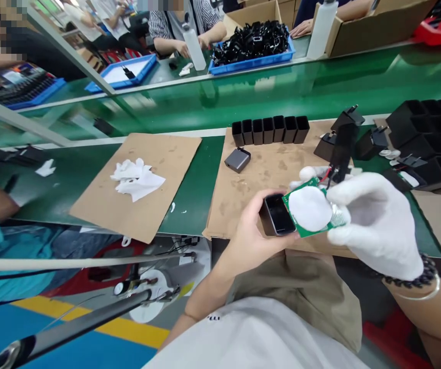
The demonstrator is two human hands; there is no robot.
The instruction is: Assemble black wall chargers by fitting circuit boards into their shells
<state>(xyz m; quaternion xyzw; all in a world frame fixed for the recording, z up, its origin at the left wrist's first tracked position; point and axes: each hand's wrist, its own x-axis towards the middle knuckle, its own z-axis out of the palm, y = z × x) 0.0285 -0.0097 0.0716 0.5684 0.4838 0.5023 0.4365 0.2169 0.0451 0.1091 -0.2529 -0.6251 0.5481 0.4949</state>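
Observation:
My bare left hand (252,230) grips a small black open-topped housing (277,214) over the near edge of a cardboard sheet (270,169). My right hand (374,220), in a white glove, pinches a green circuit board (308,211) with a white pad on its face and holds it at the mouth of the housing. Red and black wires run from the board up to a black part (341,154) behind it.
A row of black housings (269,130) and a grey adapter (238,160) lie on the cardboard. Black trays (432,138) and loose parts sit at right. White rags (136,178) rest on another cardboard sheet. Other people work across the green conveyor (282,92).

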